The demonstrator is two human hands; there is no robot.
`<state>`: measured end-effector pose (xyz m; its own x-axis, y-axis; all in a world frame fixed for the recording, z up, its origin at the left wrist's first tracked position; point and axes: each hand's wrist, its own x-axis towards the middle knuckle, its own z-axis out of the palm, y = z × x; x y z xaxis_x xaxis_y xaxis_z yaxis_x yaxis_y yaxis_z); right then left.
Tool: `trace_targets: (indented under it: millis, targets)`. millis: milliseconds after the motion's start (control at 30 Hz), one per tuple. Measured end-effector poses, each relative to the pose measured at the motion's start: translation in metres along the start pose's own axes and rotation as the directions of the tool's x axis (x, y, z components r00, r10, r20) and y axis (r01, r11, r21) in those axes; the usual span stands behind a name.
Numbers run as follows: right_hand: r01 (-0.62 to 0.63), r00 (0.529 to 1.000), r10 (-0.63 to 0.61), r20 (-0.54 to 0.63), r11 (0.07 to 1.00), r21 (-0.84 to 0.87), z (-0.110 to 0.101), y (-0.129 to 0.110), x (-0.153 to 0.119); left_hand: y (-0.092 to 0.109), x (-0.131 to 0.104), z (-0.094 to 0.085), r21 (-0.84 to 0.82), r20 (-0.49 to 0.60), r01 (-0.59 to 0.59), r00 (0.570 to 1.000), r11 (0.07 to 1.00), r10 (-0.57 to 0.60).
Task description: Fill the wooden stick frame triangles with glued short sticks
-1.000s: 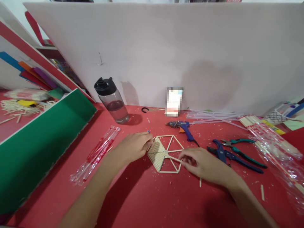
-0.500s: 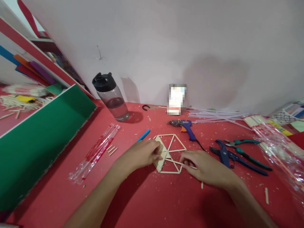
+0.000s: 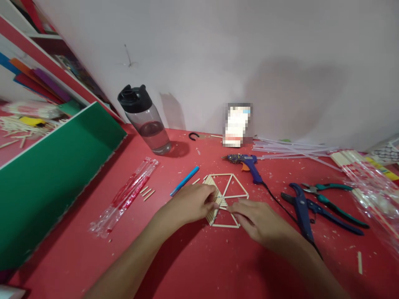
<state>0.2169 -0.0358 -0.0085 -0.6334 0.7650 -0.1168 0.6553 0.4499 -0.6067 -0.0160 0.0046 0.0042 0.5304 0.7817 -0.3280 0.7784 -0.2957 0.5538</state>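
Note:
A flat, many-sided frame of thin wooden sticks (image 3: 236,196) lies on the red table, its left part filled with sticks laid side by side. My left hand (image 3: 199,202) rests over that filled part, fingers curled, thumb near the frame's centre; its fingertips press on the frame. My right hand (image 3: 254,216) is at the frame's lower right, fingers bent together at a stick near the centre. A blue pen (image 3: 184,181) lies beyond my left hand. A blue glue gun (image 3: 246,162) lies behind the frame.
A water bottle (image 3: 146,124) and a lit phone (image 3: 237,125) stand by the wall. Blue cutters (image 3: 301,207) and green-handled pliers (image 3: 333,203) lie at right, near packed sticks (image 3: 358,174). A green board (image 3: 59,178) borders the left; plastic wrappers (image 3: 127,195) lie beside it.
My right hand has moved left, closer to the frame's centre and my left hand. The stick it held out to the right now reaches less far. The view has shifted slightly.

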Motion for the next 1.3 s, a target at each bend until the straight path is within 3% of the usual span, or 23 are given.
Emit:
trace_targets:
  millis: [300, 500, 833, 1067, 1300]
  targets:
    - [-0.042, 0.997, 0.043, -0.067, 0.999, 0.027, 0.005, -0.003, -0.001, -0.006, 0.005, 0.007, -0.041, -0.028, 0.064, 0.998, 0.997, -0.065]
    - [-0.007, 0.992, 0.007, -0.128, 1.000, 0.004, 0.012, 0.007, -0.007, -0.003, 0.004, 0.006, -0.047, -0.028, 0.094, 0.995, 0.994, -0.095]
    - [-0.061, 0.998, 0.061, -0.028, 0.998, 0.002, 0.007, 0.002, -0.004, -0.004, 0.004, 0.006, -0.026, -0.027, 0.091, 0.995, 0.996, -0.091]
    - [-0.060, 0.996, 0.065, -0.060, 0.995, 0.085, 0.002, -0.002, -0.003, -0.004, 0.004, 0.005, -0.031, -0.019, 0.087, 0.996, 0.996, -0.088]
    - [-0.011, 0.995, 0.013, -0.096, 1.000, 0.020, 0.013, 0.002, -0.004, -0.003, 0.003, 0.005, -0.027, -0.018, 0.102, 0.995, 0.994, -0.103]
